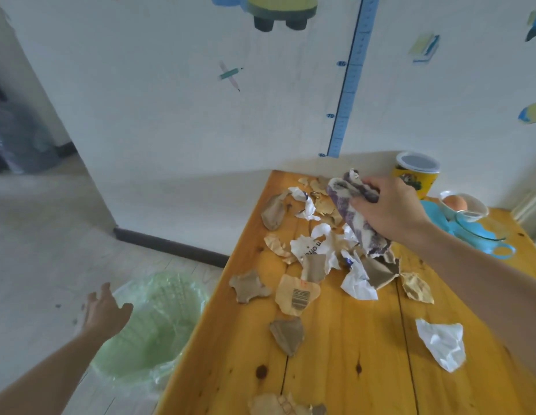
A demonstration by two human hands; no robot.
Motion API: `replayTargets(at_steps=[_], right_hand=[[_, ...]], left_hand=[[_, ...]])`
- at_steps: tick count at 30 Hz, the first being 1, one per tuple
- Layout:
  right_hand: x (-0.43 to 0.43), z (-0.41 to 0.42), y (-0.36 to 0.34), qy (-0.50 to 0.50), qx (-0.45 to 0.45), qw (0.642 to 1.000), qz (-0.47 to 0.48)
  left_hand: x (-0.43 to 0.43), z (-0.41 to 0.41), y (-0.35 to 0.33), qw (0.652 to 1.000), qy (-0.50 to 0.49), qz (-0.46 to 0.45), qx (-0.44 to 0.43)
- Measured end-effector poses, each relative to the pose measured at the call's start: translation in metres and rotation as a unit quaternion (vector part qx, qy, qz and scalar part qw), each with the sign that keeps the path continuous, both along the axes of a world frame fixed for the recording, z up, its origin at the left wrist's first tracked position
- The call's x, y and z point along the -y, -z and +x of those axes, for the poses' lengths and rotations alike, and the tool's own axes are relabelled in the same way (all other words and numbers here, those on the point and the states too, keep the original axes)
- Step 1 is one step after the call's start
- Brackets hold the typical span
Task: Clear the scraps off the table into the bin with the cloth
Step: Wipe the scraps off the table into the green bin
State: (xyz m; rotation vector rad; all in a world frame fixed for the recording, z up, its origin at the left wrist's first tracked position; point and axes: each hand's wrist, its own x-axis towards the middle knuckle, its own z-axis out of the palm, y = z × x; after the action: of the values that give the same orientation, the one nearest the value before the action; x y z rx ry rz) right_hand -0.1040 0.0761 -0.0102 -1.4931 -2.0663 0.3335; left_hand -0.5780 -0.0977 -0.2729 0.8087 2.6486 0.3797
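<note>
Head view: barcode scrap (297, 295) on table (350, 369).

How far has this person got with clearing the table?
Barely started, it seems. Nothing clearly done: the paper and cardboard scraps lie across the wooden table, and I cannot tell whether the green-lined bin holds any. In hand: the right hand grips the purple-and-white cloth behind the pile, and the left hand hovers open over the bin. Left: sweeping everything over the edge.

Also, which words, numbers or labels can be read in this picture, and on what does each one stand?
"80", "70": blue height ruler on the wall.
Partial letters, perhaps "tion": white paper scrap; not surely readable.
Barcode: tan scrap; digits too small.
Yellow tub: picture only, blurred.
</note>
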Motion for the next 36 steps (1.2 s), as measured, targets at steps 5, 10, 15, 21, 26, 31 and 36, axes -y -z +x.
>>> replayTargets(at_steps=[5,10,15,21,26,31,36], right_hand=[[0.001,-0.014,0.000,-0.023,0.013,1.000,0.011],[-0.001,-0.014,0.002,-0.022,0.042,0.999,0.019],[-0.006,-0.008,0.001,0.000,0.057,0.998,0.027],[-0.014,-0.003,0.000,0.005,0.051,0.998,0.031],[-0.032,0.001,-0.010,0.013,0.055,0.998,0.042],[-0.063,-0.009,-0.012,0.010,0.060,0.997,0.039],[-0.094,-0.035,-0.005,0.007,0.114,0.993,0.042]], left_hand=[[0.030,-0.002,0.025,0.995,-0.072,-0.014,0.067],[0.058,0.007,0.045,0.976,-0.145,0.005,0.162],[0.073,0.002,0.068,0.937,-0.195,0.070,0.283],[0.047,0.010,0.049,0.932,-0.201,0.141,0.266],[0.037,0.029,0.002,0.953,-0.144,0.162,0.213],[0.043,0.049,-0.039,0.943,-0.111,0.234,0.210],[0.048,0.071,-0.059,0.919,-0.163,0.258,0.250]])
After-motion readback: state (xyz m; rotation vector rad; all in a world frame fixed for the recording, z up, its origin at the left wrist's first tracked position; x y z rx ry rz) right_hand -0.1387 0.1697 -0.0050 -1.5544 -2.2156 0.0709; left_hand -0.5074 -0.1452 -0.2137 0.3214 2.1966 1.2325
